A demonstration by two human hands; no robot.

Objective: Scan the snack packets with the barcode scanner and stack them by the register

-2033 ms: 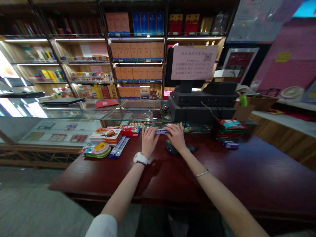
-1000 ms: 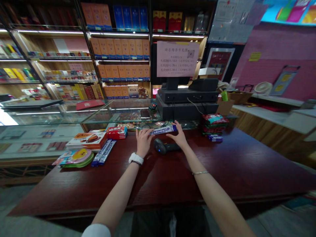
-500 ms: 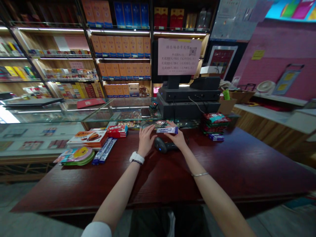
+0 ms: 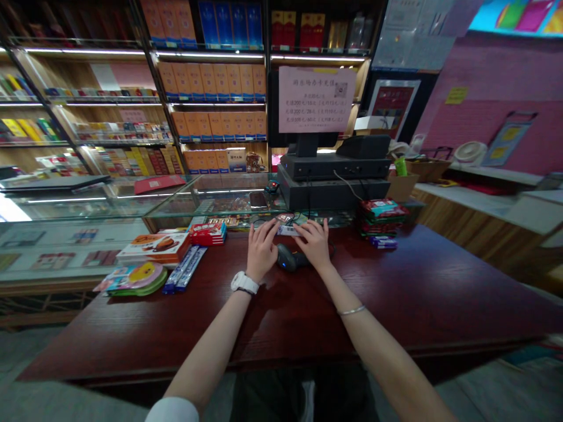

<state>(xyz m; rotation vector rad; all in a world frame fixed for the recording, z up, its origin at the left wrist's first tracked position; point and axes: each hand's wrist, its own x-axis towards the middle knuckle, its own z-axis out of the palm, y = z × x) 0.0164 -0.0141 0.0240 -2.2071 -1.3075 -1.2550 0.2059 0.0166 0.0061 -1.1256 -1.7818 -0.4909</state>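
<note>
A small white-and-purple snack packet is stretched crosswise between my two hands, just beyond the barcode scanner. My left hand, above a white wristwatch, has its fingertips at the packet's left end. At the right end, the fingers of my right hand pinch the packet; a thin bracelet circles that wrist. The black barcode scanner, with a blue light, lies on the dark red table between and below the hands. My hands partly hide the packet's ends and the scanner's handle.
To the left lie long blue packets, an orange-and-white box, red boxes and colourful round-edged packs. Stacked red packs and purple packets sit right. Behind stand a glass counter and a register.
My left fingers have come in to the packet's left end. My right hand has turned, its back now facing up, and the packet sits slightly lower between both hands.
</note>
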